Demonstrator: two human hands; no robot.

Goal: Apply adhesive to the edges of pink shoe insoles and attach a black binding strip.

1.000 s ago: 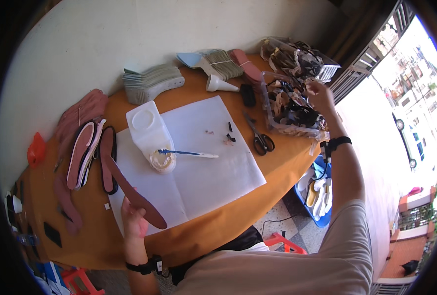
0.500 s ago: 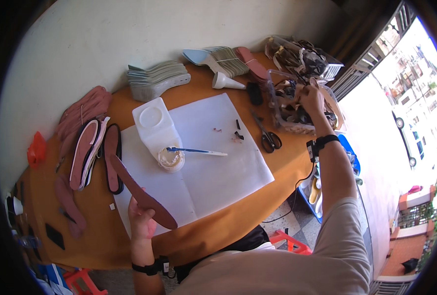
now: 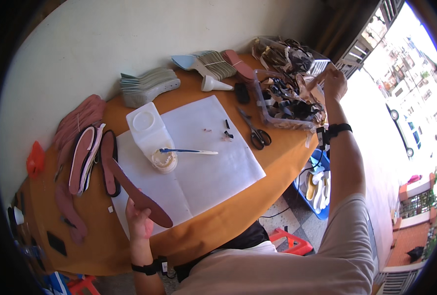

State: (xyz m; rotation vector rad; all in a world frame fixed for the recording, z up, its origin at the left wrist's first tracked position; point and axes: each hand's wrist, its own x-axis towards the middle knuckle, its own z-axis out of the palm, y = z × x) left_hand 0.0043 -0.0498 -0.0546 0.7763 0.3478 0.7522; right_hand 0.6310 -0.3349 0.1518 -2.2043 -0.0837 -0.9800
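Observation:
My left hand is closed around the heel end of a dark red insole, which slants up and left over the white sheet. My right hand is raised at the right edge of a clear plastic box full of black, brown and tan scraps. Its fingers pinch a tan strip that stretches toward the box. On the sheet stands a white container with a cup of white paste; a blue-tipped brush lies across the cup.
Black-handled scissors lie beside the sheet. Grey insole stacks and a white cone line the wall side. Pink insoles and edged soles lie left. A blue crate sits below the table's right edge.
My right hand has come out of the scrap box, moving up and right with a tan strip. The left hand keeps its hold on the insole. The whole view has shifted slightly.

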